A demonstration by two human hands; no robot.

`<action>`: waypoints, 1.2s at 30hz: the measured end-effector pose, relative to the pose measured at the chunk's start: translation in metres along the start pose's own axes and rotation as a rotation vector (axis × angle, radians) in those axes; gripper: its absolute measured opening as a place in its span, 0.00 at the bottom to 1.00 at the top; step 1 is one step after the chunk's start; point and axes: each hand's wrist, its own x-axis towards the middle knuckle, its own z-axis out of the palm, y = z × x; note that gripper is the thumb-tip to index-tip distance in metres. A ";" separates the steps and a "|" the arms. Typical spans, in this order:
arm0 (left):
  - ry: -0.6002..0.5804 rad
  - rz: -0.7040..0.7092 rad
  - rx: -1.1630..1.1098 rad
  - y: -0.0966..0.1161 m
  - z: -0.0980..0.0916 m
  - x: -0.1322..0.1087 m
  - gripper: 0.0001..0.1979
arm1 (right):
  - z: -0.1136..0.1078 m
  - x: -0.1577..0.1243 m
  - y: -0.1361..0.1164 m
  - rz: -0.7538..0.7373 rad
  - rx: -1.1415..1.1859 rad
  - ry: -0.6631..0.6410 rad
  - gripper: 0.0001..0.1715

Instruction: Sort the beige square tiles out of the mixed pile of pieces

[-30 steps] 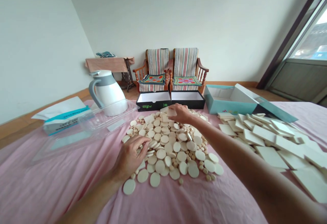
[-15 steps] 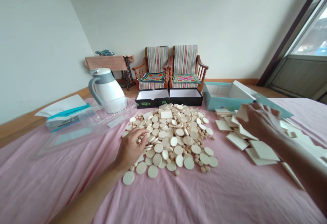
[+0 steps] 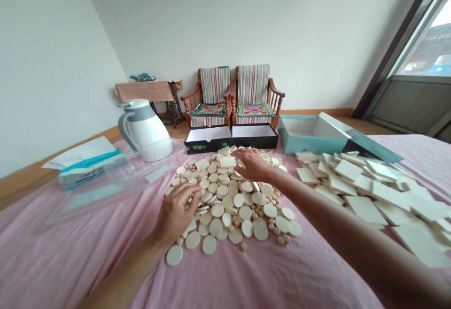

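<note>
Cream discs (image 3: 225, 205) lying flat in a heap on pink cloth (image 3: 88, 257), round so no long axis; left hand (image 3: 175, 215) curled, grip pressed together, pointing right; right hand (image 3: 252, 165) reaching forward, grip spread on top.

Smooth matt discs (image 3: 217, 210) on soft pink cloth (image 3: 70, 248).

Cream discs (image 3: 217, 210) on a pale pink bedsheet (image 3: 70, 248); red-and-green stripes across both chair backs (image 3: 252, 83); a teal box (image 3: 299, 145).
</note>
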 end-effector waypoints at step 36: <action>-0.289 -0.070 0.063 0.005 0.016 0.067 0.11 | -0.003 -0.152 0.034 0.165 -0.103 0.404 0.11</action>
